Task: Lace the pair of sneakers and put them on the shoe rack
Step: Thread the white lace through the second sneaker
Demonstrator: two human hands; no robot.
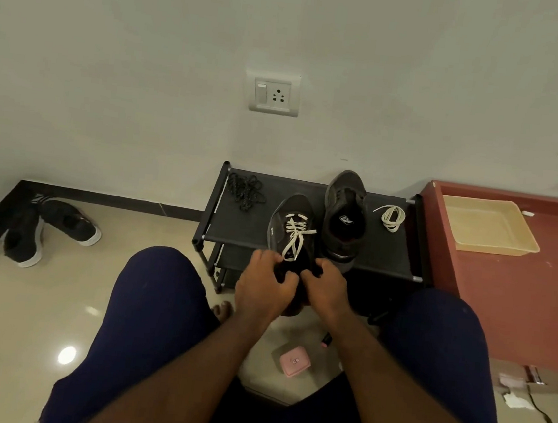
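Observation:
A dark sneaker [290, 223] with a white lace crossed through its eyelets is held over the front edge of the black shoe rack [248, 232]. My left hand [264, 285] grips its heel end on the left. My right hand [326, 290] grips it on the right, fingers curled at the collar. The second dark sneaker [344, 218] stands unlaced on the rack's top shelf, toe toward the wall. A coiled white lace [392, 218] lies to its right. A tangled black lace [245, 192] lies on the shelf's left end.
Two other dark shoes with white soles [45, 228] lie on the floor at the left corner. A red cabinet [522, 271] with a beige tray [489, 225] stands right of the rack. A pink pouch [293, 361] lies on the floor between my knees.

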